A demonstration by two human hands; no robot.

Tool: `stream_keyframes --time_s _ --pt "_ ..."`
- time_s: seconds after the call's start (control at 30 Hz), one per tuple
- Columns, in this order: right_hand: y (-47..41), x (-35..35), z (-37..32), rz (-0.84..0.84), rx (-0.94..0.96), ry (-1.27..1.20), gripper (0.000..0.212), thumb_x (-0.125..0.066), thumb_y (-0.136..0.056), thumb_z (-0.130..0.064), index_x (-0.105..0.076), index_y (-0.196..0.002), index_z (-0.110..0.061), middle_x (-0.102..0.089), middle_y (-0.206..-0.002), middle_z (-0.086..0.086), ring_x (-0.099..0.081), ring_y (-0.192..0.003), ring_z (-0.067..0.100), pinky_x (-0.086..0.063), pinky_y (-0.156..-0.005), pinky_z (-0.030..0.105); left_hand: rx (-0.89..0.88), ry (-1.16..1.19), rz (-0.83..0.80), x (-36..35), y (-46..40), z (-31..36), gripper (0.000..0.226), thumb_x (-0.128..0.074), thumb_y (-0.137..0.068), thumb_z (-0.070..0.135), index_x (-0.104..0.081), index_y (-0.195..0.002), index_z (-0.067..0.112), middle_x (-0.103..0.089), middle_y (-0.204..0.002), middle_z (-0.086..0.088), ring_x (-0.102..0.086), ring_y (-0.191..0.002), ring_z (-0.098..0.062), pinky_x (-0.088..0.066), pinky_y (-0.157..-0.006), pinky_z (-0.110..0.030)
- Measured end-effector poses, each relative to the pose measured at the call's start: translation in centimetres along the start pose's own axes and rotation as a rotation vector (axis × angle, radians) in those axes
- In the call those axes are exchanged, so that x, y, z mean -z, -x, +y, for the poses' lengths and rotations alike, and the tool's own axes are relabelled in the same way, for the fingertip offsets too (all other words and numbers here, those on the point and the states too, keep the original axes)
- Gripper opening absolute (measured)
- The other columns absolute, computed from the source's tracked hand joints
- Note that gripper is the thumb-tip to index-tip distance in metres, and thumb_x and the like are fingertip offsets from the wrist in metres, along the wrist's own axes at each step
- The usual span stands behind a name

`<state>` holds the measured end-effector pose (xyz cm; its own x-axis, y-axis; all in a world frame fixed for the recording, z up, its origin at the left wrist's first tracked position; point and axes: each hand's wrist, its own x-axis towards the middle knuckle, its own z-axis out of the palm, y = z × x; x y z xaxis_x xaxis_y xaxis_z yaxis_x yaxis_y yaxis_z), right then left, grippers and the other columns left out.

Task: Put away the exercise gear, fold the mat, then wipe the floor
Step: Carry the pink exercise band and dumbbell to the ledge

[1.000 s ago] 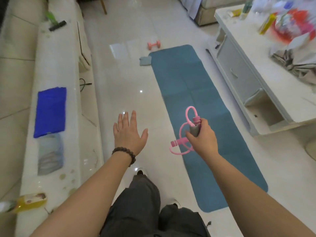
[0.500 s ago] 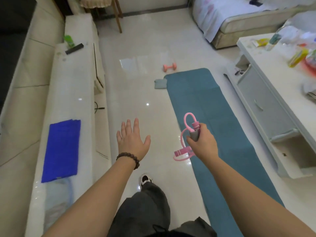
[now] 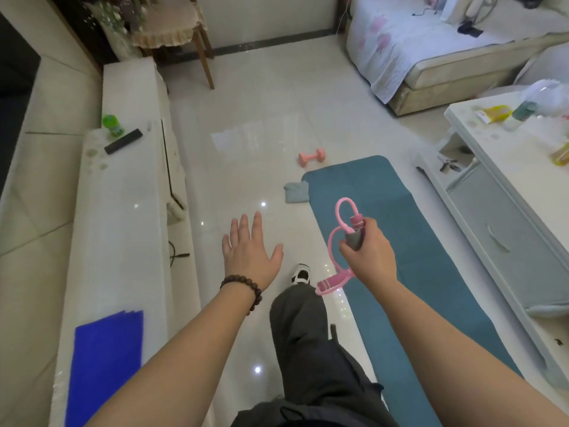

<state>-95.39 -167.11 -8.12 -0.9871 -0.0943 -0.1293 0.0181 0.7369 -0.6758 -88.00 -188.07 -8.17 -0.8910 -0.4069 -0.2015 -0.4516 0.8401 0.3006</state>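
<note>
My right hand (image 3: 371,252) grips the grey handle of a pink resistance band (image 3: 338,248), whose loops hang above the left edge of the teal exercise mat (image 3: 397,241). The mat lies flat on the tiled floor, running away from me. My left hand (image 3: 251,251) is held out flat over the floor, fingers spread, holding nothing. A pink dumbbell (image 3: 311,156) lies on the floor just beyond the mat's far left corner. A small grey-blue cloth (image 3: 296,192) lies folded against the mat's left edge.
A long white low cabinet (image 3: 123,229) runs along the left, bearing a blue folded sheet (image 3: 104,365), a green bottle (image 3: 112,126) and a black remote (image 3: 123,140). A white coffee table (image 3: 505,192) with drawers stands right of the mat. A sofa (image 3: 437,57) and wooden chair (image 3: 175,32) stand at the back.
I have stepped forward and my view has lifted, bringing the dumbbell, cloth and far end of the room closer. Both hands keep their pose, the right still holding the band.
</note>
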Motion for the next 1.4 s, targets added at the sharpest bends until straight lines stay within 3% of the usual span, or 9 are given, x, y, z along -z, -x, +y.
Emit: stream_keyframes --time_s 0.3,0.5,0.8,0.97,1.1,1.27,1.4 --pt "-23.8 -2.7 -3.7 0.011 -0.11 -0.081 0.038 -0.062 -0.08 -0.028 -0.047 -0.114 -0.029 -0.06 -0.103 -0.006 -0.061 -0.083 0.018 -0.053 -0.066 0.041 -0.076 -0.08 -0.061 2.9 -26.2 4.2 0.075 -0.039 -0.095 0.051 -0.003 -0.155 0.024 -0.006 -0.162 -0.006 0.0 -0.149 -0.026 -0.006 -0.12 -0.046" --pt "-35.7 -1.5 -6.8 0.033 -0.186 -0.084 0.036 -0.059 -0.081 -0.028 -0.047 -0.115 -0.029 -0.059 -0.102 -0.007 -0.062 -0.081 0.018 -0.047 -0.059 0.031 -0.201 -0.127 -0.094 5.4 -39.9 9.1 0.074 -0.038 -0.095 0.051 -0.001 -0.155 0.025 -0.006 -0.162 -0.005 0.0 -0.149 -0.025 -0.007 -0.12 -0.046" --pt "-48.2 -4.2 -8.2 0.157 -0.437 -0.148 0.03 -0.056 -0.083 -0.027 -0.045 -0.111 -0.034 -0.059 -0.1 -0.01 -0.062 -0.076 0.014 -0.048 -0.057 0.031 -0.354 -0.228 -0.19 5.5 -58.0 12.8 0.075 -0.036 -0.096 0.054 0.003 -0.154 0.026 -0.003 -0.163 -0.005 0.001 -0.149 -0.026 -0.006 -0.121 -0.047" --pt "-54.8 -8.1 -9.7 0.3 -0.637 -0.217 0.03 -0.057 -0.083 -0.022 -0.046 -0.108 -0.033 -0.058 -0.095 -0.01 -0.059 -0.074 0.012 -0.04 -0.051 0.026 -0.465 -0.239 -0.295 4.3 -69.5 13.2 0.075 -0.037 -0.096 0.053 0.0 -0.154 0.024 -0.005 -0.163 -0.006 -0.002 -0.149 -0.026 -0.008 -0.12 -0.048" --pt "-58.8 -10.7 -11.2 0.464 -0.837 -0.293 0.035 -0.065 -0.08 -0.021 -0.047 -0.109 -0.027 -0.055 -0.089 -0.009 -0.058 -0.08 0.02 -0.045 -0.061 0.031 -0.557 -0.301 -0.381 3.9 -77.7 13.5 0.075 -0.038 -0.096 0.052 -0.001 -0.154 0.022 -0.006 -0.162 -0.008 -0.003 -0.149 -0.028 -0.009 -0.12 -0.049" --pt "-62.5 -13.4 -11.8 0.543 -0.976 -0.325 0.035 -0.067 -0.08 -0.021 -0.048 -0.11 -0.021 -0.057 -0.088 -0.004 -0.057 -0.081 0.023 -0.041 -0.065 0.031 -0.676 -0.363 -0.453 2.4 -83.6 14.6 0.075 -0.038 -0.096 0.051 -0.002 -0.155 0.021 -0.007 -0.162 -0.008 -0.003 -0.149 -0.027 -0.01 -0.12 -0.048" --pt "-65.4 -15.8 -10.2 0.57 -1.042 -0.348 0.039 -0.066 -0.078 -0.022 -0.05 -0.113 -0.019 -0.061 -0.093 0.0 -0.059 -0.085 0.026 -0.05 -0.072 0.037 -0.71 -0.382 -0.506 -0.6 -86.0 14.7 0.075 -0.038 -0.096 0.05 -0.002 -0.155 0.02 -0.007 -0.162 -0.008 -0.003 -0.149 -0.027 -0.01 -0.12 -0.046"
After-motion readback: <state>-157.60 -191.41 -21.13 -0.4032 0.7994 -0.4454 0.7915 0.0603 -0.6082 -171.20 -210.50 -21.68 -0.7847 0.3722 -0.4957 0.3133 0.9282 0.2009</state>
